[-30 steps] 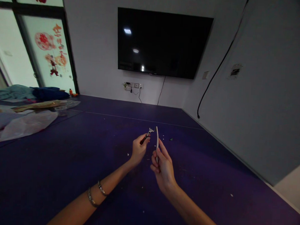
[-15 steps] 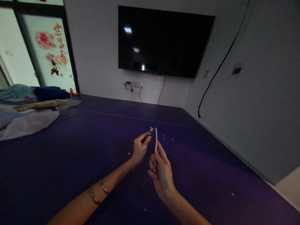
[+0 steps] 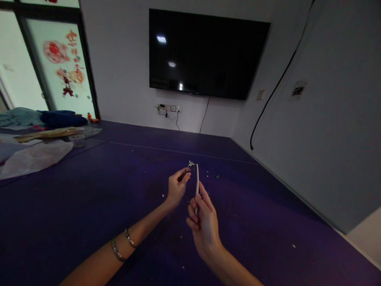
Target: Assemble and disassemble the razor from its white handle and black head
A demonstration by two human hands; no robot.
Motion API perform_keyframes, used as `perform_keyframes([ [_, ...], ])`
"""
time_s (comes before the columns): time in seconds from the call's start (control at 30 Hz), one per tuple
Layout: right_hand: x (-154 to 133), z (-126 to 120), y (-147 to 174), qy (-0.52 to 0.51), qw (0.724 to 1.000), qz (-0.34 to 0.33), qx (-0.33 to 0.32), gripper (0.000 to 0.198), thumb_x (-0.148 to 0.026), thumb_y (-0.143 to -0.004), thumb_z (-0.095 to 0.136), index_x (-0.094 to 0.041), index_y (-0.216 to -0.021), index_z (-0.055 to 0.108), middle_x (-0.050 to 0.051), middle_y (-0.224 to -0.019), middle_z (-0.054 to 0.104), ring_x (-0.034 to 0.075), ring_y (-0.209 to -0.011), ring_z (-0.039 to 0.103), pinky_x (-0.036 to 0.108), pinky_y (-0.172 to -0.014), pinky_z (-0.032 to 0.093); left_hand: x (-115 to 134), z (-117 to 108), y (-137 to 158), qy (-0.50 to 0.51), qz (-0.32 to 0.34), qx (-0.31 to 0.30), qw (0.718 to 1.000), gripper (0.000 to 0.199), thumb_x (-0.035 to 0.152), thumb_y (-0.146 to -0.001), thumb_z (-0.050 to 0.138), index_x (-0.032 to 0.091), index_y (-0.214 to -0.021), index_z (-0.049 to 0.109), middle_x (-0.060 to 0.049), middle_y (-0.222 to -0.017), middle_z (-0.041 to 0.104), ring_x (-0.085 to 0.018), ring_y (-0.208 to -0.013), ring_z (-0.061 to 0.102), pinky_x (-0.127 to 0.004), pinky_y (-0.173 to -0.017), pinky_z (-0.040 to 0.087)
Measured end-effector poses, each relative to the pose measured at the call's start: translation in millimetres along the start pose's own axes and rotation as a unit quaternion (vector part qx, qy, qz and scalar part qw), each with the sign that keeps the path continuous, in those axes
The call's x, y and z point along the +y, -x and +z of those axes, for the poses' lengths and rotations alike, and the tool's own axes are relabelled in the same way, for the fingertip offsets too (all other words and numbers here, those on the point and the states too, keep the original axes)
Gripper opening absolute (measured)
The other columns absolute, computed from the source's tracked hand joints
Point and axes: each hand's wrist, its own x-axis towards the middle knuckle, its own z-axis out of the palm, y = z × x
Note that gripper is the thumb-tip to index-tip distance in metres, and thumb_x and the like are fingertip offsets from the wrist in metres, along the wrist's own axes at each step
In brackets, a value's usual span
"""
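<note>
My left hand (image 3: 176, 189) is closed round the dark handle of a small hammer-shaped tool (image 3: 189, 165) with a silvery metal head. That head is close to the upper end of a thin, pale flat piece (image 3: 197, 176), seen nearly edge-on. I cannot tell whether the two touch. Upright between the thumb and fingers of my right hand (image 3: 205, 220), the pale piece has its lower part partly covered by the fingers. Its face is turned away from me, so its exact kind does not show.
A purple floor mat (image 3: 136, 249) lies beneath both hands, dotted with small white scraps. At the left are clear plastic sheeting (image 3: 36, 158), a dark blue cloth (image 3: 63, 118) and a teal cloth (image 3: 18, 117). A black cable (image 3: 275, 89) hangs by the right wall.
Both hands have shifted very slightly left in the view, together with the room. Each keeps its hold, and the tool head stays beside the pale piece's upper end.
</note>
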Motion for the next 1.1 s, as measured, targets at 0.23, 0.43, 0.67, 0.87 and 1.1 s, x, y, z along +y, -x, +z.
perform_keyframes([
  [0.23, 0.9, -0.2, -2.8, 0.021, 1.0, -0.016, -0.001, 0.055, -0.034, -0.075, 0.059, -0.032, -0.128, 0.042, -0.008, -0.059, 0.039, 0.003, -0.04, 0.024, 0.016, -0.036, 0.012, -2.0, 0.6, 1.1, 0.021, -0.01, -0.007, 1.0, 0.03, 0.032, -0.071, 0.062, 0.012, -0.094, 0.067, -0.007, -0.086, 0.069, -0.016, -0.071, 0.061, -0.026, -0.067, 0.047],
  [0.43, -5.0, 1.0, -6.6, 0.018, 0.999, -0.03, -0.003, 0.054, -0.032, -0.075, 0.06, -0.031, -0.126, 0.045, -0.008, -0.059, 0.038, 0.003, -0.04, 0.023, 0.016, -0.036, 0.011, -0.3, 0.9, 3.2, 0.019, -0.012, -0.012, 1.0, 0.03, 0.032, -0.072, 0.062, 0.012, -0.093, 0.068, -0.006, -0.084, 0.069, -0.015, -0.069, 0.06, -0.025, -0.065, 0.046],
  [0.67, -3.0, -3.2, -0.8, 0.01, 1.0, -0.003, -0.014, 0.053, -0.033, -0.075, 0.06, -0.031, -0.126, 0.045, -0.008, -0.059, 0.037, 0.003, -0.04, 0.022, 0.016, -0.036, 0.011, 1.6, 1.0, 1.6, 0.027, -0.022, -0.005, 0.999, 0.03, 0.032, -0.071, 0.063, 0.012, -0.093, 0.067, -0.006, -0.084, 0.068, -0.014, -0.068, 0.059, -0.025, -0.065, 0.046],
  [0.87, -6.9, -0.6, -0.7, 0.013, 1.0, -0.017, -0.011, 0.052, -0.03, -0.074, 0.06, -0.03, -0.125, 0.047, -0.008, -0.059, 0.037, 0.003, -0.041, 0.022, 0.016, -0.036, 0.011, 2.7, 2.2, 2.7, 0.031, -0.022, -0.012, 0.999, 0.03, 0.032, -0.072, 0.062, 0.012, -0.093, 0.067, -0.005, -0.082, 0.068, -0.013, -0.067, 0.058, -0.024, -0.064, 0.046],
  [1.1, -4.6, -0.6, 0.7, 0.021, 1.0, -0.004, -0.004, 0.054, -0.032, -0.075, 0.059, -0.032, -0.127, 0.043, -0.008, -0.06, 0.038, 0.004, -0.041, 0.023, 0.016, -0.036, 0.011, 3.1, 3.0, 3.5, 0.04, -0.023, -0.008, 0.999, 0.029, 0.031, -0.07, 0.063, 0.013, -0.092, 0.068, -0.006, -0.084, 0.069, -0.015, -0.069, 0.06, -0.025, -0.065, 0.047],
])
